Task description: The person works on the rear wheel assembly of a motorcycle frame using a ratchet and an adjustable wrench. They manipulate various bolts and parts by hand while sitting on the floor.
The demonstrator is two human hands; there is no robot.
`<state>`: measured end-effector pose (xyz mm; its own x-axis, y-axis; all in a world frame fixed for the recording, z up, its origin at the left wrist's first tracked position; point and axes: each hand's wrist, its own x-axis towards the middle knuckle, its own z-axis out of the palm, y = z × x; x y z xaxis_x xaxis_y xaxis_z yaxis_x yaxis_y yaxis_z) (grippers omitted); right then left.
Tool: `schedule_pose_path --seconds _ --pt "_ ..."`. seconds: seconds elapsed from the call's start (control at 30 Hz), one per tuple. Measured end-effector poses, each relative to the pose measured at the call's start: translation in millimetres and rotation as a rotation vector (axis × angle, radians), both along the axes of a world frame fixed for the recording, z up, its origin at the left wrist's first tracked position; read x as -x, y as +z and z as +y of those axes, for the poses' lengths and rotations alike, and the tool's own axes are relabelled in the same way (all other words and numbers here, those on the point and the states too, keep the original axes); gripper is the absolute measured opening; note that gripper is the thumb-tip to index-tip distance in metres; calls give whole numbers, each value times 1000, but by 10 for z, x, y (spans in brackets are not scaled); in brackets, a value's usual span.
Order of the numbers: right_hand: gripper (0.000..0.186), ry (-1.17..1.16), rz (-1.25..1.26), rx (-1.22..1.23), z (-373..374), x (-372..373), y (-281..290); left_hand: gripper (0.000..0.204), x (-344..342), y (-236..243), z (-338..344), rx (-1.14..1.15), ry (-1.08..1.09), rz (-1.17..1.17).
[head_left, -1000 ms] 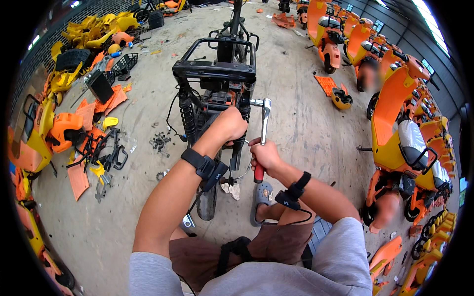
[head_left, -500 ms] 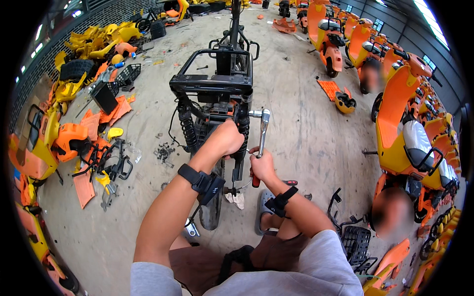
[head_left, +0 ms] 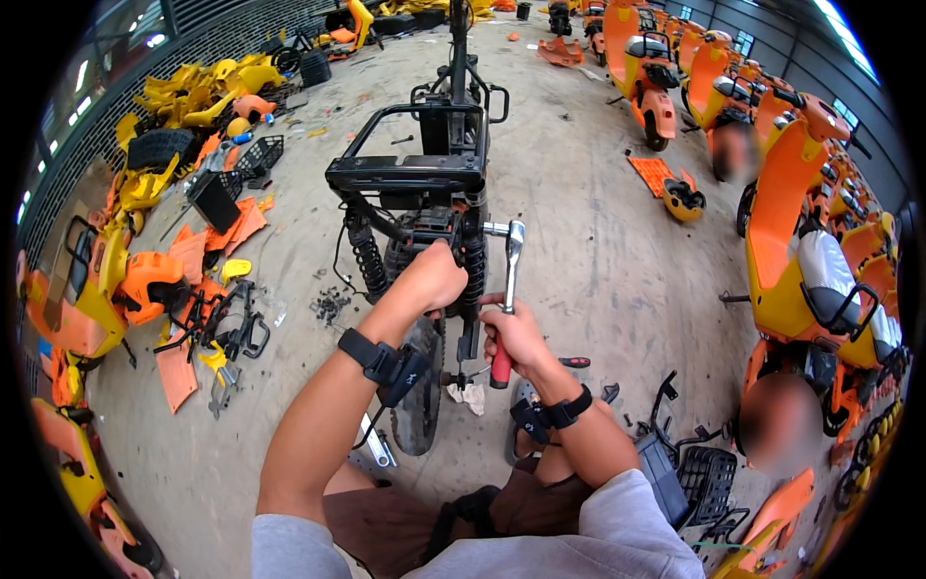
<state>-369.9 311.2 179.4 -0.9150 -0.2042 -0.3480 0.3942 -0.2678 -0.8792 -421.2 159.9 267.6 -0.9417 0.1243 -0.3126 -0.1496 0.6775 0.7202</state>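
Note:
In front of me stands a stripped black scooter frame (head_left: 410, 166) with its rear wheel (head_left: 417, 405) toward me. My right hand (head_left: 516, 338) is wrapped round a ratchet wrench (head_left: 511, 265) with a chrome shaft and red grip. The wrench hangs nearly upright, its head and socket meeting the frame's right side by the top of the right shock absorber (head_left: 475, 256). Just left of that coil spring, my left hand (head_left: 434, 278) is closed above the wheel. Whatever its fingers grip is hidden behind the hand.
Small dark fasteners (head_left: 331, 305) lie left of the wheel. A red-and-black handled tool (head_left: 574, 363) and a whitish rag (head_left: 467, 398) rest on the floor. Black baskets (head_left: 706, 480) sit at lower right. Orange-yellow scooters (head_left: 772, 232) line the right; body panels (head_left: 193, 92) pile up left.
The right hand has shifted slightly on the wrench, and more of the red grip shows below it. My left hand keeps its place by the shock absorber. The view has moved a little.

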Motion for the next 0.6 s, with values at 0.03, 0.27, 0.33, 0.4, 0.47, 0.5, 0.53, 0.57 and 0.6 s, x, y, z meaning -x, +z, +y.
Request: schedule_pose_path --seconds 0.03,0.27,0.33,0.4,0.47,0.5,0.53,0.57,0.6 --pt "30 7 8 -9 35 -12 75 31 2 1 1 -2 -1 8" --pt "34 124 -41 -41 245 50 257 23 -29 40 42 -8 36 33" --pt "33 141 -65 -55 294 92 256 21 -29 46 43 -19 11 27" --pt "32 164 -77 -78 287 105 272 19 -28 32 20 -38 1 42" --pt "33 123 -86 -61 247 60 298 19 -17 -45 1 -50 21 38" --pt "34 102 -82 -47 226 47 311 19 -12 -32 -3 -51 30 44" --pt "39 88 -55 -58 209 24 299 19 -10 -23 -4 -47 25 39" --pt "40 27 -23 -48 169 35 246 20 -11 -18 3 -43 21 33" --pt "42 -39 8 -33 125 64 139 21 -21 -11 25 -34 12 26"
